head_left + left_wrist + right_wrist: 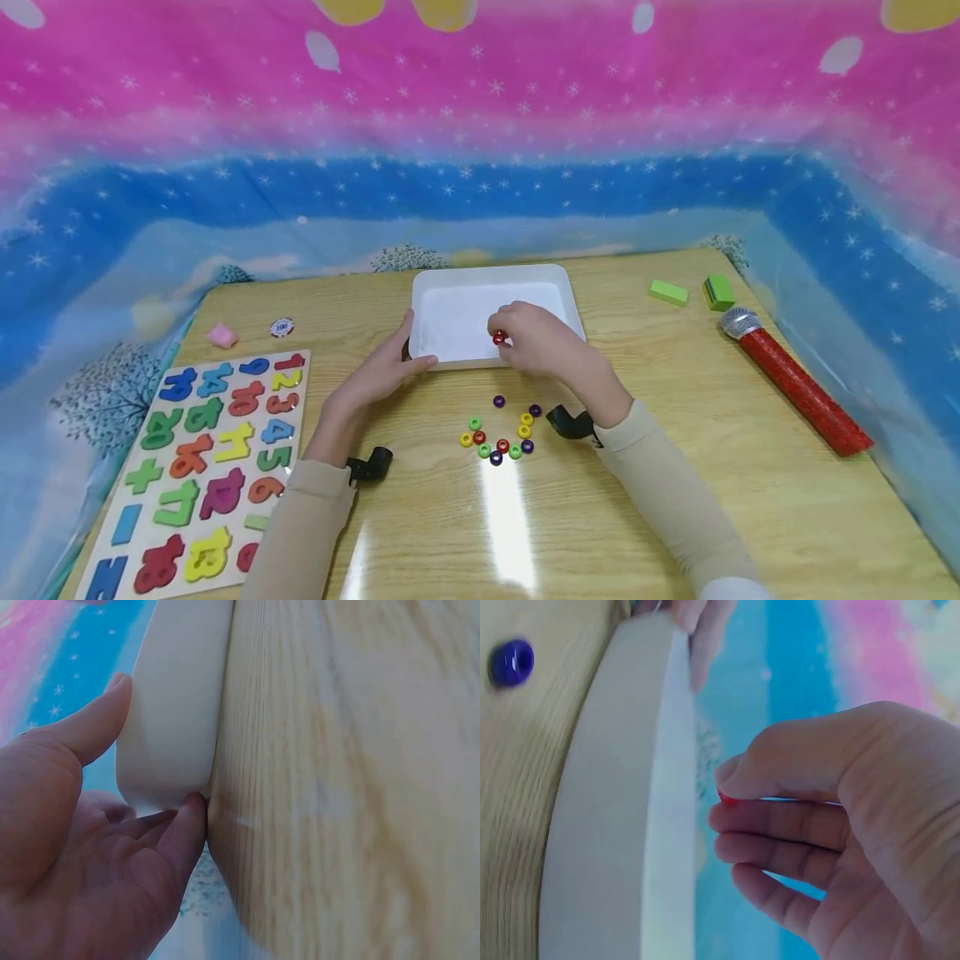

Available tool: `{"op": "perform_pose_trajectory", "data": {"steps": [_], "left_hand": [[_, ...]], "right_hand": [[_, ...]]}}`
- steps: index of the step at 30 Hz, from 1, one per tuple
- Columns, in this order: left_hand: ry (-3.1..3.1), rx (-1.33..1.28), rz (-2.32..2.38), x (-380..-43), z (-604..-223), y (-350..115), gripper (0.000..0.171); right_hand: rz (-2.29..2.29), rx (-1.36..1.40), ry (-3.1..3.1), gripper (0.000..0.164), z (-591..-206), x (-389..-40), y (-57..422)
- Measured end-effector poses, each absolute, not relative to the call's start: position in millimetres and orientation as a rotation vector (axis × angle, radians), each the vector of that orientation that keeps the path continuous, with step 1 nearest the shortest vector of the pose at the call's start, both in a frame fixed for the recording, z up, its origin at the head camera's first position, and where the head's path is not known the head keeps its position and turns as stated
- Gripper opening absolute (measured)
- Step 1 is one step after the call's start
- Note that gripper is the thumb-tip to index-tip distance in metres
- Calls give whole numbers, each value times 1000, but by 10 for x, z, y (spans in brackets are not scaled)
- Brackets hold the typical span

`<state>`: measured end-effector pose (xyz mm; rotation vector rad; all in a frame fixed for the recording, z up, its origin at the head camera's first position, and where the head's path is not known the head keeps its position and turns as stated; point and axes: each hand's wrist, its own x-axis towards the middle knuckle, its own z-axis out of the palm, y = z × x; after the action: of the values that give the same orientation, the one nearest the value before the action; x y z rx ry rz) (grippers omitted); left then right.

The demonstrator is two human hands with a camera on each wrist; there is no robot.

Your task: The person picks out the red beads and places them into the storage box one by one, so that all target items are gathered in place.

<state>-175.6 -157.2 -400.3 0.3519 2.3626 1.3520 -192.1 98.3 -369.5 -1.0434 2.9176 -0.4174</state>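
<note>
My right hand (pixel 531 340) pinches a small red bead (pixel 498 337) between thumb and forefinger, above the front part of a white tray (pixel 467 364). In the right wrist view only a sliver of that bead (pixel 727 799) shows between the fingertips. At the tray's front left corner, my left hand (pixel 382 362) holds the edge. Its thumb lies on the rim and its other fingers are against the side wall in the left wrist view. In front of the tray lie several loose ring-shaped beads in purple, yellow, green and red, among them a purple bead (pixel 498 402) nearest the tray.
A number puzzle board (pixel 168 454) lies at the left, with a pink piece (pixel 222 335) and a poker chip (pixel 282 327) behind it. At the right are a green block (pixel 668 292), a stack of blocks (pixel 718 292) and a red toy microphone (pixel 802 387).
</note>
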Motion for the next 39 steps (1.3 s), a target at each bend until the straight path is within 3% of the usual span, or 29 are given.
{"op": "perform_pose_trajectory", "data": {"steps": [8, 15, 23, 31, 39], "left_hand": [[2409, 349, 1327, -1842, -4273, -1626, 92], [2362, 337, 1338, -1733, -4005, -1558, 90], [2368, 325, 1326, -1745, -3980, -1558, 89], [2356, 323, 1358, -1760, -4009, -1570, 90], [2301, 371, 1436, -1769, -4036, -1584, 88]], "right_hand": [[-418, -879, 2986, 12, -4024, -2221, 949], [-411, -883, 3041, 15, -4215, -2330, 924], [-361, -902, 3072, 17, -4213, -2357, 928], [-415, -1019, 2985, 13, -4047, -2163, 922], [-467, -1300, 2881, 20, -3906, -1749, 939]]}}
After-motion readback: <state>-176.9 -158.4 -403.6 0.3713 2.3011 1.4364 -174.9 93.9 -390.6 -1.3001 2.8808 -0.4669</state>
